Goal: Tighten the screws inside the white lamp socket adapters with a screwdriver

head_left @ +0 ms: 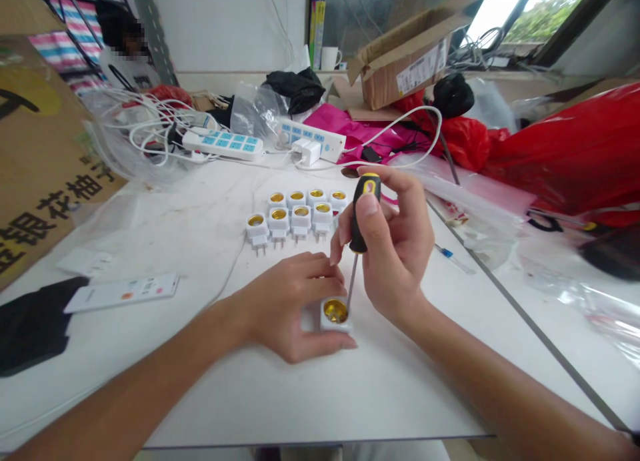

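Note:
My left hand (295,307) lies on the table with thumb and fingers around a white plug-in lamp socket (335,313), whose gold-coloured opening faces up. In my right hand (400,241) is a screwdriver (367,211) with a black and yellow handle, held upright. Its thin shaft runs down to the right edge of that socket's opening; the very tip is hard to make out. Just beyond my hands, several similar lamp sockets (300,219) stand in two rows, the front ones with plug pins toward me.
Power strips (223,144) and tangled white cables (155,124) lie at the back. A white remote control (125,293) rests on a black object at left, near a large cardboard box (45,154). Red plastic bags (570,147) fill the right side. A person (127,54) is at the far left.

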Available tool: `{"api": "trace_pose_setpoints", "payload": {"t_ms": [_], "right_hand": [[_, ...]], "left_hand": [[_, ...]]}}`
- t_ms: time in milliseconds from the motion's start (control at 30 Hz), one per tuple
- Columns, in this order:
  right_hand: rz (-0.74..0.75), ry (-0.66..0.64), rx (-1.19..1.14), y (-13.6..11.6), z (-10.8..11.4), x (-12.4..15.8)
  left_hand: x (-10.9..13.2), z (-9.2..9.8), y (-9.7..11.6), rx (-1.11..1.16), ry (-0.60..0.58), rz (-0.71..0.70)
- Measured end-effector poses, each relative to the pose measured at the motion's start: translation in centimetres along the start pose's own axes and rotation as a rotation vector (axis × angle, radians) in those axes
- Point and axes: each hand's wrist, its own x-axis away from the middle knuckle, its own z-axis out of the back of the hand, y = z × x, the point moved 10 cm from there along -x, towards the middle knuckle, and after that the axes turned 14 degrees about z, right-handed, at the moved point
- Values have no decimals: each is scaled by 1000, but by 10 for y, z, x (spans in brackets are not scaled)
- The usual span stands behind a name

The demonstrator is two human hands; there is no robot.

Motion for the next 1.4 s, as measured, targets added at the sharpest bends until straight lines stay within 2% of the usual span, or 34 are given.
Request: {"api": "trace_pose_setpoints", "payload": {"t_ms": [200,533,767,1133,1400], "right_hand": [[-97,-21,-62,-1,-4,7],[-5,-132,-55,-21,-15,16],[83,-206,-25,-27,-18,17],[49,-221,-37,-20,-18,24],[95,-266,39,-23,-22,23]], "left_hand": [[3,-10,12,82,-15,-26],[1,-6,23,205,35,-123],[2,-3,19,144,54,-100],[1,-2,14,117,69,-83],[0,-1,12,114,41,-69]]}}
